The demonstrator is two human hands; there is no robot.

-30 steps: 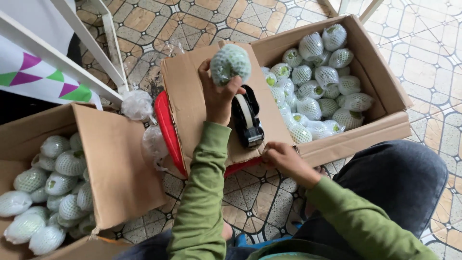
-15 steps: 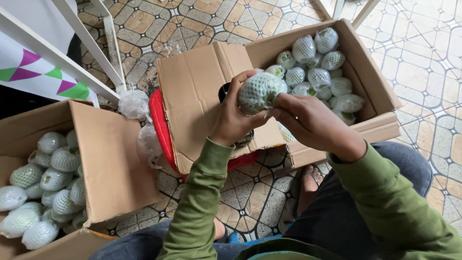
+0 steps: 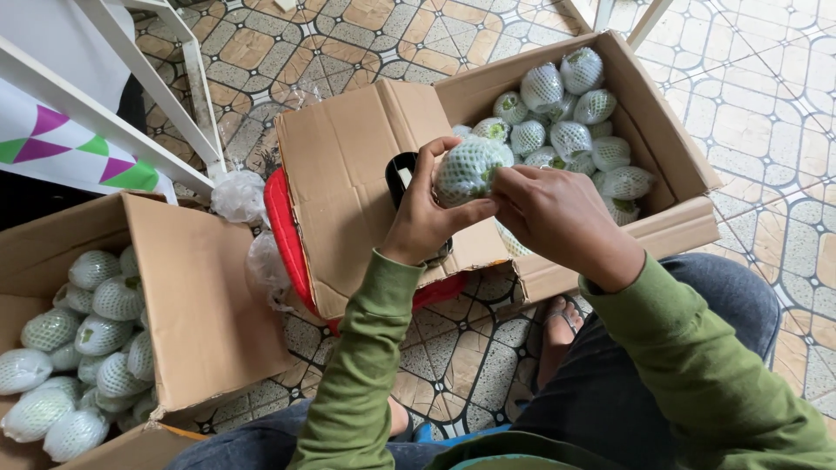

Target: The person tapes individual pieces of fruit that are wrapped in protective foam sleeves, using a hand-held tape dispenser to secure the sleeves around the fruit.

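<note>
Both hands hold one green fruit (image 3: 468, 167) wrapped in white foam netting, above a brown cardboard flap (image 3: 348, 174). My left hand (image 3: 424, 216) cups it from below and the left side. My right hand (image 3: 557, 218) pinches the netting on its right side. A black tape dispenser (image 3: 401, 174) lies on the flap, partly hidden behind my left hand. To the right, an open cardboard box (image 3: 670, 148) holds several netted fruits (image 3: 570, 139). Both sleeves are green.
Another open cardboard box (image 3: 192, 296) at the left holds several netted fruits (image 3: 78, 348). A red tray edge (image 3: 283, 235) and crumpled plastic bags (image 3: 239, 196) lie between the boxes. A white frame (image 3: 165, 96) stands at upper left. The floor is patterned tile.
The fruit came down from a raised left hand toward the lap. My right hand rose from the flap edge and took hold of its netting.
</note>
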